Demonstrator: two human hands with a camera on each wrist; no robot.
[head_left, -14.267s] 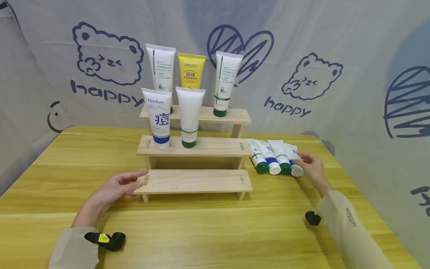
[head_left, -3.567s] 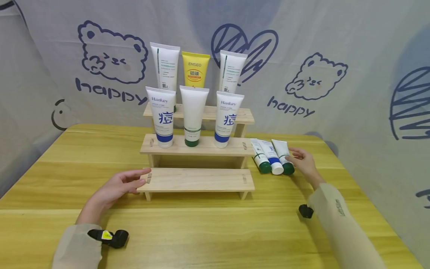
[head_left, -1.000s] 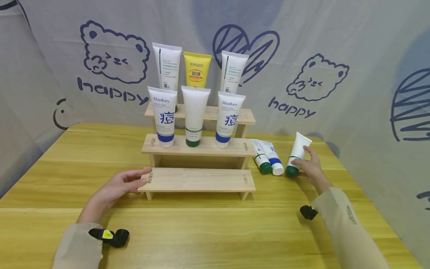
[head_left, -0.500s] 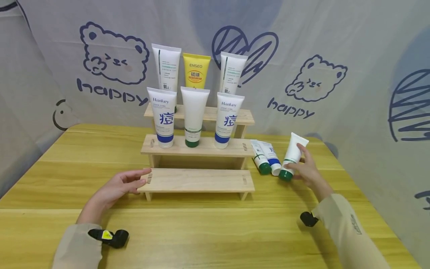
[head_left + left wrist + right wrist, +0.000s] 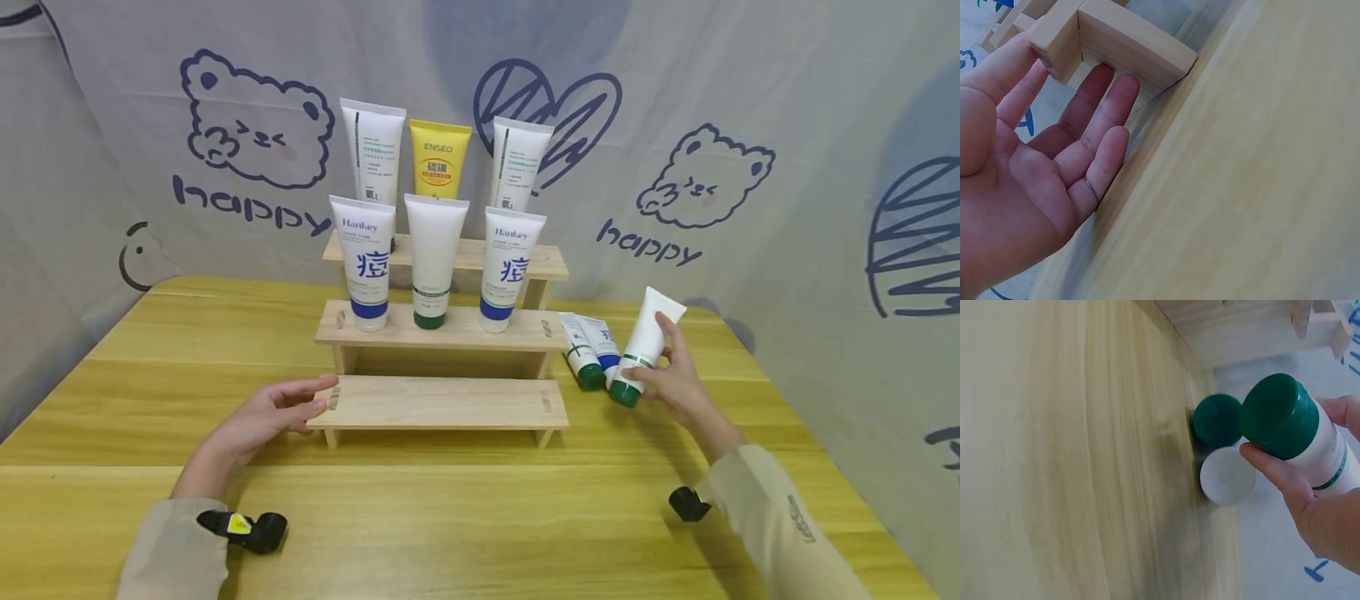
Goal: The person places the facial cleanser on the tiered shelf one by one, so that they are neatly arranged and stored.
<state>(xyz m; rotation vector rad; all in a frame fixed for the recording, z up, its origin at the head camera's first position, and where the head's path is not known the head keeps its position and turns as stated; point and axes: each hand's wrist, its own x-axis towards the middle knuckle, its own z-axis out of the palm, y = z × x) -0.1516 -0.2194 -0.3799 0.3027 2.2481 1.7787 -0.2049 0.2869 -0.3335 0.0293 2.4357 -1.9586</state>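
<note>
My right hand [image 5: 672, 372] holds a white squeeze tube with a green cap [image 5: 645, 337], tilted cap-down above the table at the right. In the right wrist view its green cap [image 5: 1275, 415] points toward the camera, with fingers and thumb on either side. My left hand [image 5: 258, 419] pinches the left end of the bottom step of the three-step wooden stand [image 5: 442, 402]. The left wrist view shows its other fingers [image 5: 1110, 106] loosely extended beneath the step. Beside the stand lie a green-capped white tube [image 5: 581, 350] and a blue-banded white tube [image 5: 602, 337], the latter partly hidden.
On the middle step stand two blue-banded tubes [image 5: 365, 267] with a plain white, green-capped tube [image 5: 432, 258] between them. Behind, on the top step, are two white tubes [image 5: 522, 162] and a yellow tube [image 5: 439, 158]. A printed cloth [image 5: 697, 67] hangs behind the table [image 5: 450, 517].
A blue-banded tube has joined the middle step. The right hand took the green-capped tube from the lying row, and has since lifted it and moved it left. The left hand stays at the stand.
</note>
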